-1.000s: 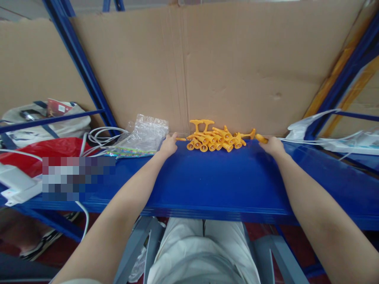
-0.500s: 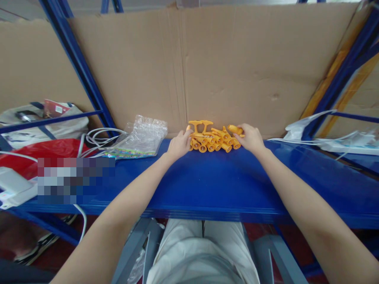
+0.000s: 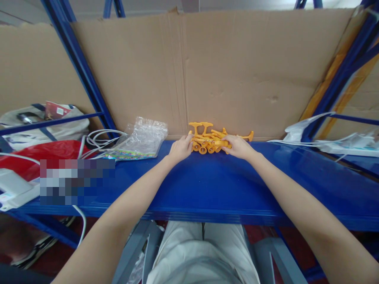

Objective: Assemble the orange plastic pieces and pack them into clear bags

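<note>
Pegs (image 3: 203,150) piled on shelf (image 3: 213,185)

Board (image 3: 251,71) behind pile, prob. backstop. R hand (image 3: 239,146) at pile's R, fingers closed on 1 peg (image 3: 219,143) by end, prob. keeping rest clear. L hand (image 3: 181,147) at pile's L, half-curled; can't tell grip.

I'm looking at a heap of orange-yellow plastic pieces (image 3: 211,150) on the shelf (image 3: 213,181), round hollow ends facing me. Two T-shaped ones (image 3: 194,125) poke up behind, crossbars on top. One (image 3: 251,136) juts out right. And across the front, a ribbed shaft (image 3: 205,140) runs toward a smooth piece (image 3: 219,143); whether they're joined, I can't tell.
</note>
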Available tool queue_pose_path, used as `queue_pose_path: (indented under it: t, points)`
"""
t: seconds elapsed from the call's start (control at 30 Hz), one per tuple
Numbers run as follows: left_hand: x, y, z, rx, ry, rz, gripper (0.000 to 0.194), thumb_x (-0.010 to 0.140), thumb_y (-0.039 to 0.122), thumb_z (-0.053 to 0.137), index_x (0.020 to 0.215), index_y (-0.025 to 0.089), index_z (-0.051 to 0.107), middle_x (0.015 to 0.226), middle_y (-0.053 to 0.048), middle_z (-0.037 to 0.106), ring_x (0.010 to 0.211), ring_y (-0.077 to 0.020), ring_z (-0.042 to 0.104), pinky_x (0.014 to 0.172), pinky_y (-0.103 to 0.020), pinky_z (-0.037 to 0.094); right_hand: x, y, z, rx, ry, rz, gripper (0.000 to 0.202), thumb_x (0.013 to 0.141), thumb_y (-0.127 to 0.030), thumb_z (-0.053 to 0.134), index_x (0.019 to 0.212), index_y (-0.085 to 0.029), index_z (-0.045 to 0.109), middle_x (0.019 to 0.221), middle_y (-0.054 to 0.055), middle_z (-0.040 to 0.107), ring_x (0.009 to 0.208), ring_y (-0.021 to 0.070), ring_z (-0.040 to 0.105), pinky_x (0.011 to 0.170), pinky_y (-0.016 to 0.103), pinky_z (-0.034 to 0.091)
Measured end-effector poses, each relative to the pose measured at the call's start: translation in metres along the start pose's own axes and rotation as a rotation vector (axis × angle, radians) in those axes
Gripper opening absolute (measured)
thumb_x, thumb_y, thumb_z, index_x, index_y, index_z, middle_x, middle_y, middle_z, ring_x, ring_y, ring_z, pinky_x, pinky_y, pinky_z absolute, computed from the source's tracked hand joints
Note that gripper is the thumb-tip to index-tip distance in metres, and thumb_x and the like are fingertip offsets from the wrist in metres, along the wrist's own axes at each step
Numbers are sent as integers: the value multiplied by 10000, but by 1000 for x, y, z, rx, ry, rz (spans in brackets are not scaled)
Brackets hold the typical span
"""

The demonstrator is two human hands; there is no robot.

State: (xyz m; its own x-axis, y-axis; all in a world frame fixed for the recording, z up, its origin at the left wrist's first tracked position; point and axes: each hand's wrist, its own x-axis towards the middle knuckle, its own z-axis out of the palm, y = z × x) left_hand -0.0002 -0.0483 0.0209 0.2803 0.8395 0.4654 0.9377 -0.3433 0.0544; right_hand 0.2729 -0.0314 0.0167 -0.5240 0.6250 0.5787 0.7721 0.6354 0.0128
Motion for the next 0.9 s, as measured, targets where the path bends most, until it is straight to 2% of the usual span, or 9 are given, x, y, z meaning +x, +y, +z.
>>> queue_pose_path:
  t: [0.17,0.47,0.73,0.9]
  points:
    - [0,-2,1,18,-15,-7,426,970,243,359,1377,201,477,1333,-122,596,1182,-266,606,976,-390,501,-1,1,-1,-1,-5,26,255,849,-263,582,1073,-168,657,1076,137,720,966,289,678,834,413,508]
    - [1,5,8,-20,25,52,384,959,259,413,1319,205,534,1210,-120,657,1117,-255,640,946,-373,512,3,-9,4,-6,15,-56,266,871,-271,567,1097,-158,653,1102,142,708,1000,275,665,838,414,518]
    - [1,0,10,-25,66,27,364,946,260,451,1292,209,551,1171,-108,680,1074,-246,660,917,-358,519,1,-12,-9,-195,-80,127,256,886,-243,545,1096,-145,653,1111,170,705,1017,307,669,853,414,501]
    - [1,-2,10,-15,73,29,375,949,262,449,1307,197,540,1169,-122,680,1067,-252,665,904,-362,523,0,-7,-4,-162,-55,119,258,880,-249,556,1097,-155,660,1102,158,710,987,306,676,851,430,509]
